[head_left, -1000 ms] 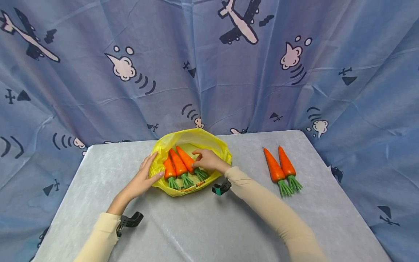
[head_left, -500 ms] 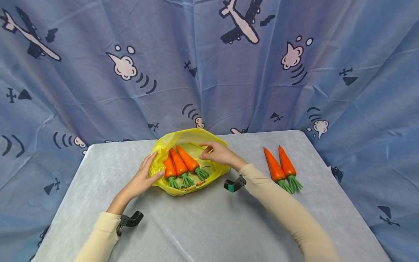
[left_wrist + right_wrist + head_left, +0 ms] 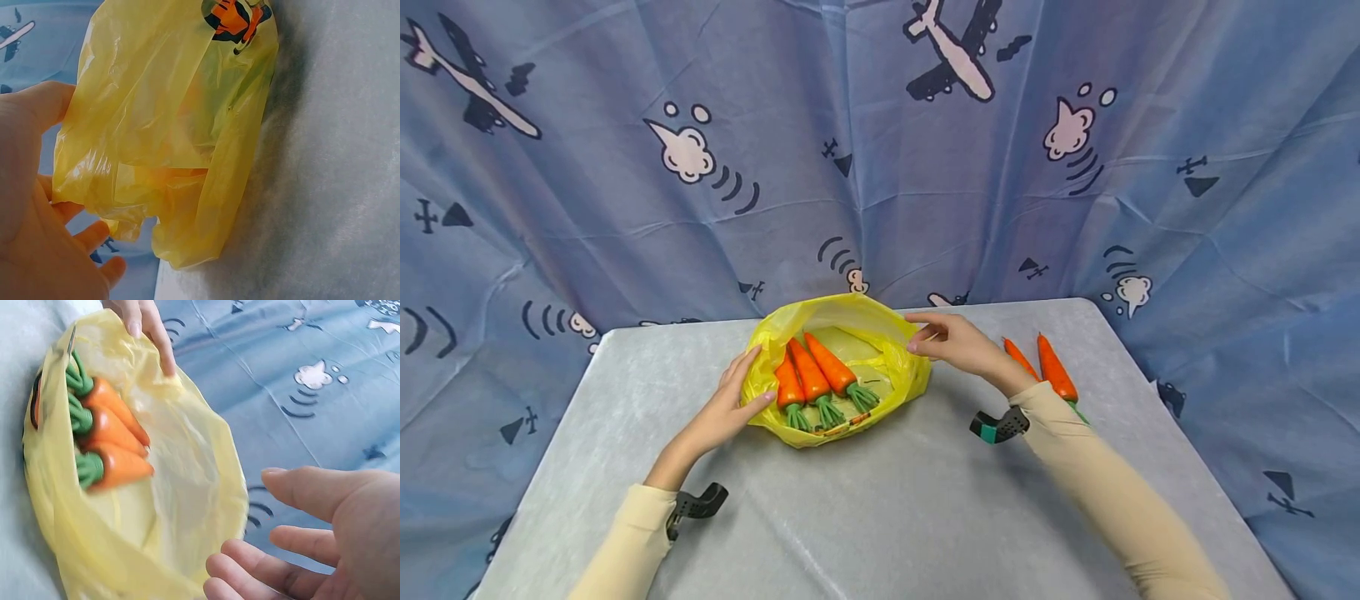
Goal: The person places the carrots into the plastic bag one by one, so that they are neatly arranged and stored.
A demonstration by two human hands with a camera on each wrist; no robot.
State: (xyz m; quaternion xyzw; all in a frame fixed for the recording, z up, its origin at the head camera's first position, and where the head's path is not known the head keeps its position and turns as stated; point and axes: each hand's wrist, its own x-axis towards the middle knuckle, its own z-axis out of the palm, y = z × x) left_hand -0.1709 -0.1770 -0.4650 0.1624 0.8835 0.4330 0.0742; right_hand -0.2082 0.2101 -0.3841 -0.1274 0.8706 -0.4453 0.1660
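Observation:
A yellow plastic bag (image 3: 913, 379) lies with its mouth wide, facing the head camera. Three orange carrots (image 3: 808, 371) with green tops lie side by side inside it. My left hand (image 3: 727, 412) holds the bag's left rim, its thumb and a finger hooked over the edge in the left wrist view while other fingers hang beside the plastic. At the right rim is my right hand (image 3: 958, 342), holding nothing, with thumb and fingers apart in the right wrist view. Two more carrots (image 3: 1056, 371) lie on the right of the table, partly hidden by my right forearm.
The pale grey table (image 3: 850, 517) runs back to a blue curtain (image 3: 880, 167) printed with planes and clouds. An orange and black print (image 3: 231, 19) shows on the bag's outside. Dark wrist straps (image 3: 1000, 425) stick out from both forearms.
My right hand has let go of the rightmost carrot in the bag and moved right, out to the rim. The forearm now covers part of the two outer carrots. The left hand stays put.

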